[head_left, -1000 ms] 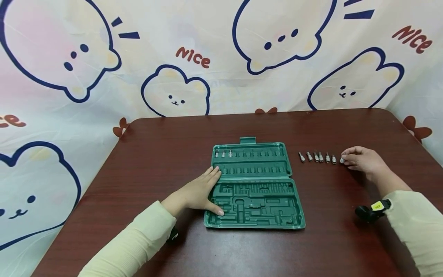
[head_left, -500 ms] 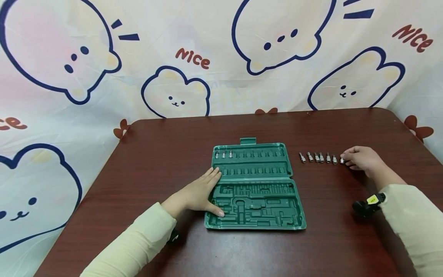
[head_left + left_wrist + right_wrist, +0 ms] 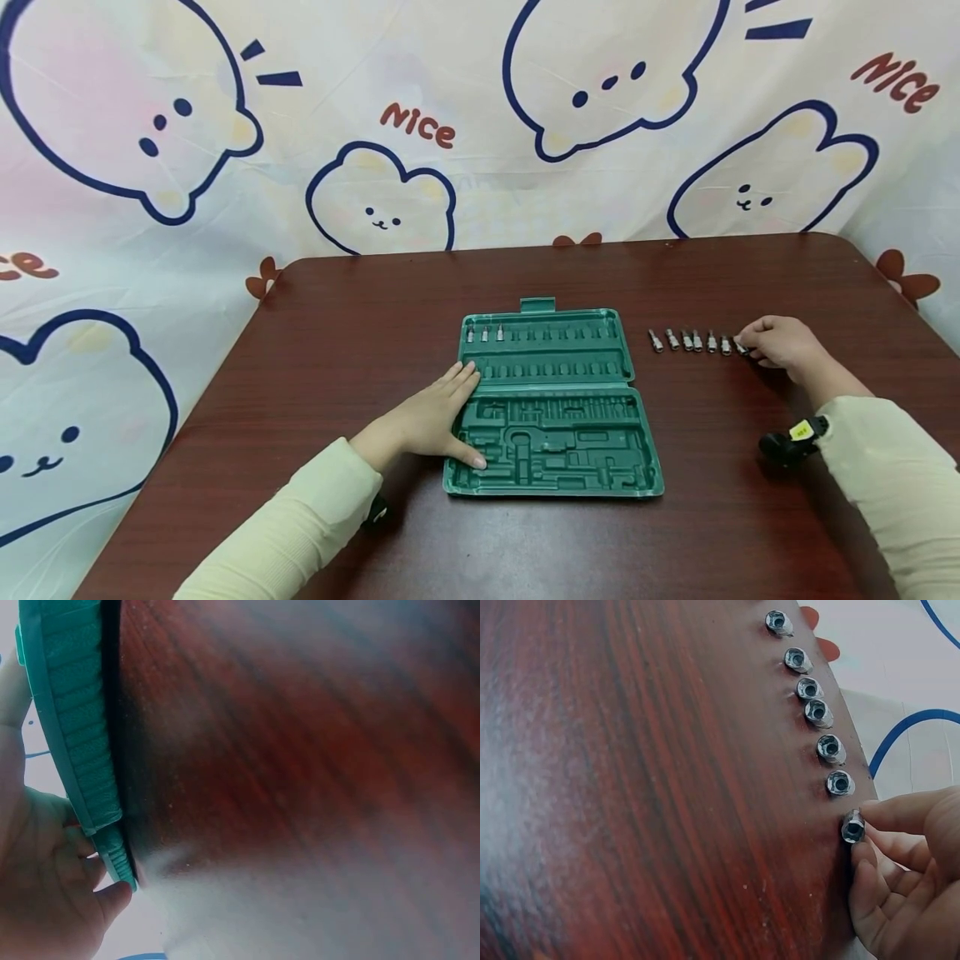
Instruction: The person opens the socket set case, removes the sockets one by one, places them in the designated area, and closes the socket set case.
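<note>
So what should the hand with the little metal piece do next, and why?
Probably lift it and carry it toward the green case. The right hand already pinches the end socket bit of the row on the table, the left hand lies flat on the open case, and only three bits sit in its top row of slots.
</note>
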Demonstrator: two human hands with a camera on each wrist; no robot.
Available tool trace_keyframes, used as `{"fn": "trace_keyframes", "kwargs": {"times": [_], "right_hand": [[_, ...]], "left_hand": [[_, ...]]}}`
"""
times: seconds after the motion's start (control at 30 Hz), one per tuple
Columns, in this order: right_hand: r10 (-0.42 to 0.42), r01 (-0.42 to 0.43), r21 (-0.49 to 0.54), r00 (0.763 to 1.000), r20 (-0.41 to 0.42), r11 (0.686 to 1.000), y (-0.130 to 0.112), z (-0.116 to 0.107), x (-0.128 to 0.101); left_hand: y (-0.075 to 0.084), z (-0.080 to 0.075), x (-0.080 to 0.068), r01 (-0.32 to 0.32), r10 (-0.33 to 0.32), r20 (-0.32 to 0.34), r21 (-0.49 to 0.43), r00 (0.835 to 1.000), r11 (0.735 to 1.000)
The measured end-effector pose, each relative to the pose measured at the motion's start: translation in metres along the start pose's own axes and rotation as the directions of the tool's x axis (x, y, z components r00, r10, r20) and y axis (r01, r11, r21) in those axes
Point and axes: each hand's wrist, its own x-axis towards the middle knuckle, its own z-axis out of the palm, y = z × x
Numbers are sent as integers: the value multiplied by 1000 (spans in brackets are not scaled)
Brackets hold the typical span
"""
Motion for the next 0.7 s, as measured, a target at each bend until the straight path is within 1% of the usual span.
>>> {"fn": "trace_keyframes", "kwargs": {"times": [0.13,0.33,0.57,0.7], "right_hand": [[0,-1,-9,1000,-20,1000,1,1,0],[-7,7,-12,1000,-20,1000,0,0,-1],[-18,18,37,1000,-13,999,-1,-2,-3],[-14,16,62,1000,-25,998,-2,-1,-6]], "left_hand": [[1,-1,-1,4,-4,1,-6,1000,1000],[1,-1,-1,2,-2,0,-15,1000,1000],[-1,0,0,-1,1,7,5,1000,1000],[-1,1,0,-8,8,3,12,1000,1000]]}}
